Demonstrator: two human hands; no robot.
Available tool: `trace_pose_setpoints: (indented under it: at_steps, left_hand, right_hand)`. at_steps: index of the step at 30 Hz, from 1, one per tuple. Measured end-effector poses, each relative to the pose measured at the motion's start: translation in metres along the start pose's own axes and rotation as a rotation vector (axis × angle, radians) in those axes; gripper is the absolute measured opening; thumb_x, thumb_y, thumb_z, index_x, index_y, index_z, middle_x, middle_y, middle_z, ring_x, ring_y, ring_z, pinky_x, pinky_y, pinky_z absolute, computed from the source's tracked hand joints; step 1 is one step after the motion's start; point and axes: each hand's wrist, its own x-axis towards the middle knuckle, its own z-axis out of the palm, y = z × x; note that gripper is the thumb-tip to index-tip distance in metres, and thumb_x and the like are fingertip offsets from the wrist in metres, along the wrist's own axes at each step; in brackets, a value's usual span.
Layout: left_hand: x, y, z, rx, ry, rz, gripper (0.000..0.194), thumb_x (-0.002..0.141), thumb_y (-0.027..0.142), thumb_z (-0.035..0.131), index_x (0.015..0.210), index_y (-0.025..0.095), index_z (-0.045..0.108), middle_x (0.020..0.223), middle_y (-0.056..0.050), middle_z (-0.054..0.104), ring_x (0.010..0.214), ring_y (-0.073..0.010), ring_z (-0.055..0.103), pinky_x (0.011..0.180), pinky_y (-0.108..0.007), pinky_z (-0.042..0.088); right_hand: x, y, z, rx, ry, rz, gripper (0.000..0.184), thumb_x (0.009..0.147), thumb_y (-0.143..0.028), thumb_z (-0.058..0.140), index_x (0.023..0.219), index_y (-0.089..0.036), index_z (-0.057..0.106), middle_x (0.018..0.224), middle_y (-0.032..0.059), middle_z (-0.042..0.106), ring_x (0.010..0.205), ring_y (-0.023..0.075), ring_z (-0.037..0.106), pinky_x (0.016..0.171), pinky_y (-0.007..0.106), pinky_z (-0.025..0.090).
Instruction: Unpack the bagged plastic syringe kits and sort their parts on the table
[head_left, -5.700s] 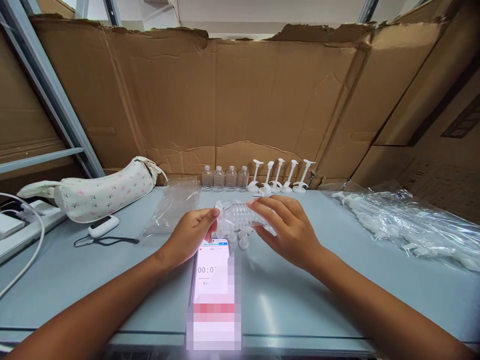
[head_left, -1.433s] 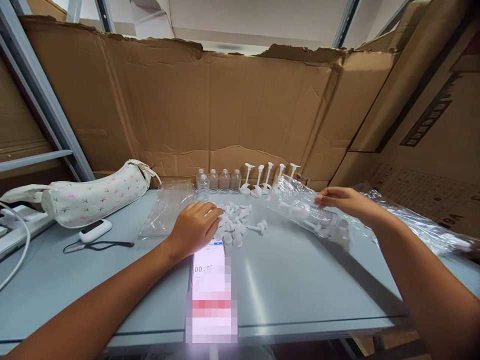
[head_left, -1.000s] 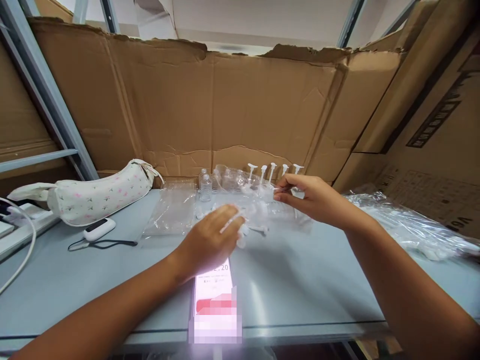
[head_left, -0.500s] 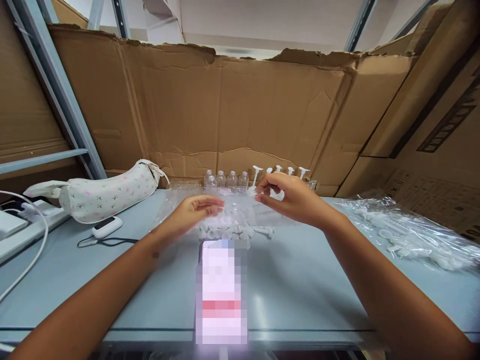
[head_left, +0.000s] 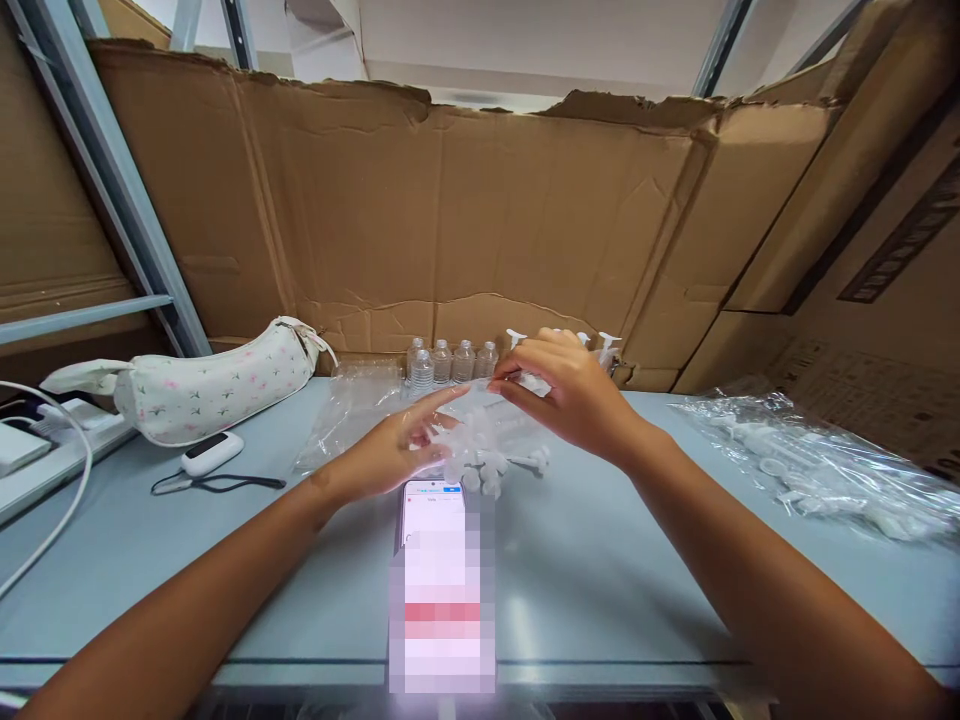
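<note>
Apparently, little is looking finished: small white parts are lying loose at six o'clock of the clear bag, and bottles are standing apart at eleven. The right hand is pinching the bag mid-bench, hiding some pumps; the left hand is spreading open. Glare is obscuring the bag's contents.

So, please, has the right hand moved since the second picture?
Yes, to the left. The right hand was to the right of the standing white pumps; now it is in front of them.
</note>
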Motion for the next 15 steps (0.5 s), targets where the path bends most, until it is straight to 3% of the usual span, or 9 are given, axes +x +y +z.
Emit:
trace_pose_setpoints:
  at_steps: [4,6,10,12,15]
  left_hand:
    - [0.006,-0.009,0.001,-0.114,0.108,-0.054,0.046,0.079,0.023,0.061,0.124,0.024,0.055,0.109,-0.008,0.062,0.087,-0.0158,0.061,0.077,-0.034,0.052]
    - [0.009,-0.012,0.001,-0.202,0.176,-0.061,0.041,0.076,0.024,0.064,0.117,0.021,0.059,0.107,-0.007,0.063,0.088,-0.0151,0.061,0.078,-0.033,0.052]
    - [0.013,-0.012,-0.001,-0.266,0.322,-0.049,0.037,0.069,0.025,0.072,0.105,0.02,0.063,0.108,-0.006,0.062,0.088,-0.0164,0.062,0.082,-0.034,0.051]
    - [0.015,-0.011,-0.003,-0.314,0.35,-0.08,0.037,0.068,0.026,0.073,0.103,0.02,0.063,0.11,-0.007,0.061,0.086,-0.0182,0.065,0.08,-0.034,0.051]
    - [0.018,-0.011,-0.004,-0.44,0.341,-0.117,0.037,0.068,0.026,0.073,0.103,0.019,0.061,0.104,-0.006,0.063,0.083,-0.0186,0.067,0.078,-0.033,0.05]
  right_hand:
    - [-0.003,0.005,0.0,-0.067,0.026,0.001,0.013,0.089,-0.029,0.051,0.084,-0.023,0.061,0.078,0.0029,0.067,0.076,0.0206,0.053,0.074,0.036,0.036]
    - [-0.007,0.011,-0.002,-0.093,0.09,0.033,0.013,0.088,-0.031,0.053,0.096,-0.025,0.062,0.094,0.005,0.068,0.091,0.0242,0.057,0.085,0.041,0.037]
    - [-0.019,0.032,-0.008,-0.063,0.288,0.22,0.044,0.082,-0.04,0.061,0.122,-0.027,0.053,0.13,0.0087,0.054,0.122,0.03,0.046,0.101,0.049,0.031]
    - [-0.028,0.047,-0.008,0.102,0.328,0.394,0.053,0.079,-0.047,0.062,0.127,-0.028,0.049,0.131,0.0091,0.053,0.121,0.0297,0.048,0.098,0.048,0.037]
    - [-0.043,0.07,-0.001,0.533,0.235,0.641,0.045,0.077,-0.055,0.06,0.112,-0.027,0.059,0.111,0.0069,0.064,0.101,0.0242,0.06,0.086,0.041,0.049]
